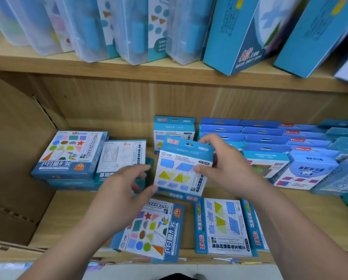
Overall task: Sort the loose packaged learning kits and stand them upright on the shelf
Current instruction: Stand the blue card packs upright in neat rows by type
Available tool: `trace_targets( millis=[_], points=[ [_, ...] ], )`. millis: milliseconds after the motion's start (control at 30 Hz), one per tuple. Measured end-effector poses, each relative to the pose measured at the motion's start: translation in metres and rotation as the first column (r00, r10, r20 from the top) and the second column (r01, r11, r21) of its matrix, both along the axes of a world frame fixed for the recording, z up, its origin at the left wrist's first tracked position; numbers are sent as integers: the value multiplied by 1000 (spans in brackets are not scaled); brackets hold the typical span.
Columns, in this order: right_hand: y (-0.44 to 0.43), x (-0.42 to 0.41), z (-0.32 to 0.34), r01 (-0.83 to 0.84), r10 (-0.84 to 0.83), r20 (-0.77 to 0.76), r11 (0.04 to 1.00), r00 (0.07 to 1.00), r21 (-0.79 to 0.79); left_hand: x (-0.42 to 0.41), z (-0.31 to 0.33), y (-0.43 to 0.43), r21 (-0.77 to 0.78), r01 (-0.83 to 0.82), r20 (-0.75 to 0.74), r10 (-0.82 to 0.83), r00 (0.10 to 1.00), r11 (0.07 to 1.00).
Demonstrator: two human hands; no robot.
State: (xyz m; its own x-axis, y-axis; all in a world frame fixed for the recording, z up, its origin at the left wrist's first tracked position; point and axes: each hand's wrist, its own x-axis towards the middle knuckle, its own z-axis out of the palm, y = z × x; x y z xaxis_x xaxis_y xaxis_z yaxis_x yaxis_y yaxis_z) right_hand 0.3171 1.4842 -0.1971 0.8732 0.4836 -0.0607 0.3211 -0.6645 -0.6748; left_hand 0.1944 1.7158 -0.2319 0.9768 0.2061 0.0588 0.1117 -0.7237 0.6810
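The right hand (227,166) is gripping the held kit (181,170) by its right edge, with the thumb lying on the printed front and the fingers curling round behind the top corner. The left hand (126,188) is meeting the same box at its lower left corner, the thumb tip pressing on the corner and the fingers reaching loosely curved to the left edge. The held kit is hanging tilted above the middle of the lower shelf (72,215), its face turned toward the camera.

Just behind it, a matching upright kit (174,128) is standing against the back wall. To the right, rows of upright blue kits (266,138) are filling the shelf. Below the hands, a shapes kit (151,229) is lying flat at the front edge, and beside it a flat triangle kit (221,225) is resting on others. At the left, a stack of shapes kits (68,154) is lying flat, with a white-faced kit (122,156) touching it.

Above, clear plastic cases (84,27) and tall blue boxes (240,33) are leaning on the upper shelf (108,65).
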Motion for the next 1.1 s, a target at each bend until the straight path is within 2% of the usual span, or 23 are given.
trace_targets(
  millis=[133,333,467,567,667,733,867,1000,1100],
  points=[
    [17,18,12,-32,57,209,992,976,-119,15,3,8,80,-17,101,9,995,997],
    [45,37,6,-57,133,344,973,930,-222,41,-1,17,179,-52,142,27,990,982],
    [50,52,-6,5,166,480,943,861,-334,67,-5,20,297,-130,175,80,981,946],
    [46,63,-16,117,156,596,912,788,-394,88,-5,19,392,-129,119,89,989,911],
    [44,70,-23,184,122,676,914,727,-362,109,-7,17,469,-87,21,88,996,879],
    [43,71,-24,217,96,700,914,707,-344,121,-10,15,463,-72,-11,86,996,884],
    [29,71,-28,241,28,676,923,736,-301,136,-16,11,384,-74,2,80,997,921],
    [6,67,-29,225,59,631,905,774,-360,142,-21,2,365,-124,78,102,992,923],
    [-1,66,-30,242,69,631,887,772,-393,146,-24,-2,391,-155,80,134,988,907]
  ],
)
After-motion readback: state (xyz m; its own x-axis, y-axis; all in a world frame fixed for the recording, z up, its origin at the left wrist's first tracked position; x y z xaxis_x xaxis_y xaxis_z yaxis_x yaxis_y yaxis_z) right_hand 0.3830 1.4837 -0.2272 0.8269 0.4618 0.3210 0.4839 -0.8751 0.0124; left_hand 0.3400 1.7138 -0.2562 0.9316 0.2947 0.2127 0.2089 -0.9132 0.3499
